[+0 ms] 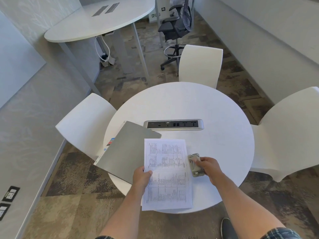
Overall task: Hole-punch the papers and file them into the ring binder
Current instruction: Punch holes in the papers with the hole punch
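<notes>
Best to square the white printed sheets of paper, pinched at their nine-o'clock edge by the left hand, fully into the small grey metal hole punch gripped at three o'clock by the right hand, grey closed ring binder at ten o'clock on the round white table.

Both forearms are bare from the frame's lower edge up to the left hand and right hand, with no sleeves, watch or rings visible. At five o'clock sits a strip of blue-and-white plaid cloth, possibly shorts. Just beside it, toward six o'clock, shows a dark shoe.
</notes>
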The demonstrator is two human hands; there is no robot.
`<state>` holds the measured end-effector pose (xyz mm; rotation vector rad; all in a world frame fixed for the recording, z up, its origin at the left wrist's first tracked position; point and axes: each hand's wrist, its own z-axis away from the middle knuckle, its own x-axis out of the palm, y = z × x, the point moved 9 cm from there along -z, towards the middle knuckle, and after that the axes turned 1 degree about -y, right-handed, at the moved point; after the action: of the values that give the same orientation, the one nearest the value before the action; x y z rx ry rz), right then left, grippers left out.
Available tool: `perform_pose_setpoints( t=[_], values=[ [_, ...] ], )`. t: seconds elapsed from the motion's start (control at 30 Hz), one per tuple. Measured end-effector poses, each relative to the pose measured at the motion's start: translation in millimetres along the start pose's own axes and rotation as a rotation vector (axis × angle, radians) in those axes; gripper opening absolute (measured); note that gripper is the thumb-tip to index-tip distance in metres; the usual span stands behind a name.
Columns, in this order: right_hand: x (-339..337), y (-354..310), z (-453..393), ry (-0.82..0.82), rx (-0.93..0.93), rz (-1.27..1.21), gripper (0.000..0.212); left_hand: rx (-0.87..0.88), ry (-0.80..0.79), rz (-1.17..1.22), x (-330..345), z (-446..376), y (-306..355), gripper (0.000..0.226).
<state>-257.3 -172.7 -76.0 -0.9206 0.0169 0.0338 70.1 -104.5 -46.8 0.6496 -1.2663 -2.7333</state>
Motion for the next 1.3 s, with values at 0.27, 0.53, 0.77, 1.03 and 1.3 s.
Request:
perform_pose_setpoints(
  t=[0.27, 0.53, 0.77, 1.03, 1.3],
  values=[
    [-2.7, 15.0, -3.9, 0.133, 0.024, 0.214, 0.027, -0.014, 0.009, -0.018, 6.3, -4.3, -2.3, 0.016],
    [-3.9, 16.0, -2.8, 0.200, 0.057, 0.446, 0.036, -0.011, 0.002, -0.017, 13.4, -12.6, -1.1, 0.019],
    [-1.9, 4.9, 0.8, 0.189, 0.021, 0.631, 0.044, -0.033, -0.009, -0.026, 17.6, -17.3, -11.3, 0.024],
    [8.7, -7.4, 4.1, 0.167, -0.039, 0.797, 0.030, -0.039, -0.010, -0.061, 21.3, -21.0, -15.5, 0.024],
    [5.3, -0.6, -4.3, 0.150, -0.046, 0.802, 0.049, -0.060, -0.005, -0.063, 20.2, -26.0, -24.6, 0.023]
  ],
)
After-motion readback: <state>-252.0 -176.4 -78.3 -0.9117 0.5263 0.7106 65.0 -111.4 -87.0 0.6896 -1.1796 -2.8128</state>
